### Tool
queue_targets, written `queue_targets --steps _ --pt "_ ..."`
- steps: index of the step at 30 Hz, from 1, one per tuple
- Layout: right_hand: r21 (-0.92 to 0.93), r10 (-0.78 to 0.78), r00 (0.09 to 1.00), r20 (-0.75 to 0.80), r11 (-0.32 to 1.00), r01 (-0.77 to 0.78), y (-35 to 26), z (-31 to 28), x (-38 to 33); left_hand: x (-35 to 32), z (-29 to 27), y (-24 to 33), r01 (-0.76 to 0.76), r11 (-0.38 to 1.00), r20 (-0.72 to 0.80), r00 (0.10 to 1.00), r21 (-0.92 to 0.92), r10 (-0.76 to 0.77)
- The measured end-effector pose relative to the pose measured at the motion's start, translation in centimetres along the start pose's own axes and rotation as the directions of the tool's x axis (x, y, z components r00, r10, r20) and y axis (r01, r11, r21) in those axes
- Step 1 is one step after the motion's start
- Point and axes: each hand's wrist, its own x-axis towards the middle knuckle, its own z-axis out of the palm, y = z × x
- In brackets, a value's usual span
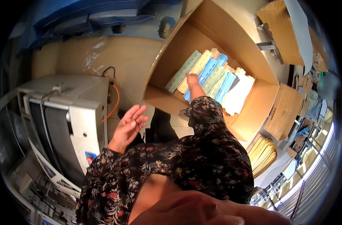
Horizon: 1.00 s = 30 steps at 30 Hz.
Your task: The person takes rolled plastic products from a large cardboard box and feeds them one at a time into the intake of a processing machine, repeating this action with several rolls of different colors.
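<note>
Workshop floor: tan and smooth, seen around and behind the large box (126, 56).
Belt machine: grey-white metal housing (82, 131) at far left, with a wide dark belt (60, 135) on its front.
Blue equipment: dark blue metal structure (103, 17) along the upper left edge.
Orange cable: thin and curved (117, 99), just beside the machine's right side.
Left hand: bare (129, 125), empty, palm turned up and fingers loosely spread; it is raised between the machine and the box.
Large box: tall, open-topped brown cardboard (225, 18), set at a slant ahead of the person.
Bundles: slotted flat pieces inside that box, ranked from green (183, 72) through pale yellow (199, 67), blue (209, 70), sage green (216, 80) and light blue (225, 88) to white (238, 93).
Right hand: bare (192, 79), at the pale yellow and blue bundles; I cannot tell whether it grips one.
Sleeves: black floral fabric (208, 112) on both arms.
Right side: closed brown carton (285, 110) beside the large box, then a stack of yellowish sheets (263, 155) below.
</note>
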Motion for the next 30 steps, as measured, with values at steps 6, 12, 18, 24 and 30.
queue_targets --steps 6,12,18,24,30 --pt "0.157 0.427 0.837 0.342 0.852 -0.499 7.2 10.3 6.0 2.3 2.9 -0.4 0.107 0.994 -0.263 0.959 0.001 -0.103" --pt "0.079 0.445 0.842 0.304 0.869 -0.488 8.5 15.0 6.1 3.3 3.7 -0.1 0.108 0.993 -0.396 0.911 -0.044 -0.117" --pt "0.072 0.386 0.896 0.218 0.910 -0.409 6.3 14.9 4.8 2.3 2.5 1.6 0.124 0.992 -0.464 0.881 0.033 -0.094" --pt "0.562 0.284 0.813 0.509 0.606 -0.563 -4.4 6.8 1.8 4.3 2.9 3.9 0.051 0.992 -0.353 0.936 0.112 -0.008" --pt "0.630 0.054 0.736 0.674 0.477 -0.613 -9.1 -6.3 -5.7 9.2 3.6 5.8 0.073 0.909 -0.217 0.976 0.411 0.020"
